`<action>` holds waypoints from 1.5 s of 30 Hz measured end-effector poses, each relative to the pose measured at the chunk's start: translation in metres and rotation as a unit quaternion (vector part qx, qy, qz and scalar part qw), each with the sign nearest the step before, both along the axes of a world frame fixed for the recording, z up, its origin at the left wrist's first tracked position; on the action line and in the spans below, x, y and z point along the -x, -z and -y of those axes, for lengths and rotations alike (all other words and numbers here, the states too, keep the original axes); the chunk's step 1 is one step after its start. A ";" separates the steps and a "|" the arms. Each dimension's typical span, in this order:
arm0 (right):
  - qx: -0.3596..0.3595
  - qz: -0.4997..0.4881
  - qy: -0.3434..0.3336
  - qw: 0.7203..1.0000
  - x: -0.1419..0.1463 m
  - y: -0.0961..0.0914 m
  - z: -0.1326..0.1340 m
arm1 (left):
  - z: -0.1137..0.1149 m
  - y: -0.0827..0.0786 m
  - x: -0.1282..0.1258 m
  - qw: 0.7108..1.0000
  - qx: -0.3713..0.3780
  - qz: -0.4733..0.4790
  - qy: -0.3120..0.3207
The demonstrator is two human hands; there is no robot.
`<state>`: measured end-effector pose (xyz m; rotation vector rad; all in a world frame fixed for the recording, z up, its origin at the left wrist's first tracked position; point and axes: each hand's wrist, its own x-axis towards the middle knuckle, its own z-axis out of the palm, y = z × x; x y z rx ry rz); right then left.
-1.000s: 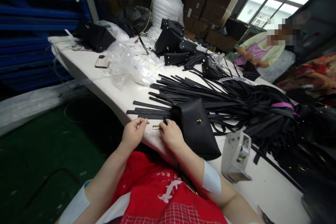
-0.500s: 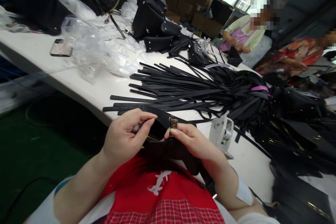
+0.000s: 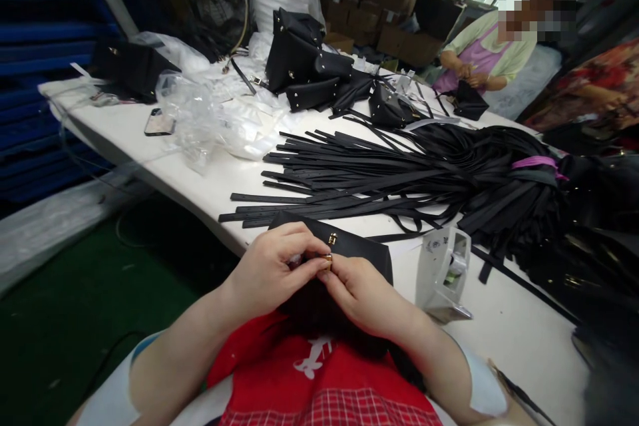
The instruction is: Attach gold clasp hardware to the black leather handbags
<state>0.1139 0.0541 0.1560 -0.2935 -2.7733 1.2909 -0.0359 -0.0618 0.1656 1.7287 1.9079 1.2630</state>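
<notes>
A black handbag (image 3: 372, 254) rests in front of me at the table's near edge, against my red apron. On its face shows a small gold fitting (image 3: 333, 238). Just below that, both hands meet at a gold metal clasp (image 3: 327, 261). My left hand (image 3: 277, 269) is closed, thumb and fingertips pinching at the clasp's left side; a bit of clear plastic shows inside the fingers. My right hand (image 3: 362, 293) is closed too, holding the clasp from the right between thumb and fingers. The bag's lower part is dark and partly hidden by my hands.
A bundle of black straps (image 3: 349, 166) with a pink tie lies across the table (image 3: 200, 190). Right of my hands stands a tape dispenser (image 3: 442, 273). Clear plastic wrap (image 3: 192, 126), a phone (image 3: 160, 122) and black bags (image 3: 294, 56) lie farther back. Two people work opposite.
My left hand has moved right, from the bag's opening to the gold clasp at my right fingers. The clasp now sits lower, and the bag's opening has closed from view. The camera has shifted.
</notes>
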 end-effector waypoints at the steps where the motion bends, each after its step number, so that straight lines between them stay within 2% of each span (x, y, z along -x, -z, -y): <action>1: -0.007 0.000 0.001 1.000 0.000 0.000 0.000 | 0.000 -0.001 -0.001 1.000 0.001 0.007 -0.005; 6: -0.069 0.011 0.004 0.998 -0.001 0.000 0.003 | 0.002 -0.010 -0.003 0.999 0.003 0.024 -0.022; 10: -0.085 0.004 0.007 0.996 0.000 0.000 0.004 | 0.003 -0.016 -0.006 0.999 -0.001 -0.023 -0.024; 13: -0.048 -0.002 0.021 0.999 0.001 0.000 0.004 | 0.004 -0.012 -0.014 0.991 -0.037 -0.116 -0.049; 16: 0.007 -0.013 0.037 0.999 0.001 -0.001 0.003 | 0.004 -0.001 -0.024 0.967 -0.078 -0.226 -0.085; 19: 0.058 -0.024 0.031 0.998 0.000 0.001 0.000 | 0.004 0.009 -0.027 0.957 -0.084 -0.258 -0.099; 24: 0.133 -0.051 0.015 0.990 -0.002 0.004 -0.011 | 0.006 0.006 -0.015 0.991 -0.001 -0.126 -0.032; 27: 0.216 -0.057 -0.014 0.975 -0.003 0.006 -0.015 | 0.008 0.003 -0.010 0.997 0.027 -0.072 0.003; 29: 0.280 -0.057 -0.029 0.958 -0.003 0.008 -0.015 | 0.009 0.004 -0.010 0.998 0.030 -0.059 0.008; 31: 0.316 -0.054 -0.028 0.947 -0.004 0.010 -0.014 | 0.010 0.004 -0.012 0.998 0.029 -0.052 0.006; 35: 0.320 -0.039 -0.016 0.946 -0.005 0.012 -0.012 | 0.012 -0.001 -0.014 0.999 0.018 -0.024 0.012; 39: 0.289 -0.040 0.006 0.957 -0.004 0.011 -0.014 | 0.016 -0.004 -0.020 1.000 -0.011 0.014 0.020; 45: 0.220 -0.031 -0.018 0.975 -0.007 0.003 -0.016 | 0.017 0.008 -0.032 0.985 0.019 0.169 0.022</action>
